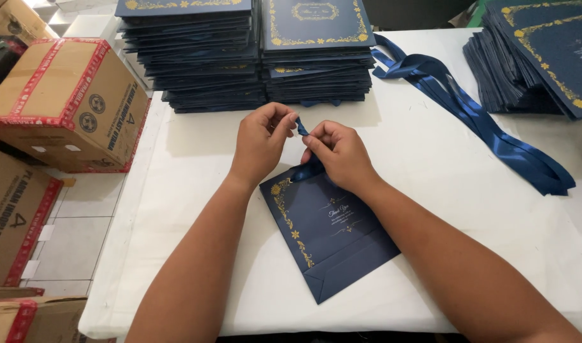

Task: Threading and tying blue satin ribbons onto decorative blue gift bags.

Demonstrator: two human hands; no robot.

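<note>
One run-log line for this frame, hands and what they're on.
left hand: pinching blue ribbon | right hand: pinching same ribbon | navy paper bag: flat on white table | stacked bags: behind

This looks like a small packing or assembly workroom. A white-covered table [431, 159] fills the frame, with tall stacks of identical navy paper bags [246, 57] at the top, loose blue ribbons [494, 133] at right, and taped cardboard cartons [62, 101] on the tiled floor [81, 222] at left.
</note>
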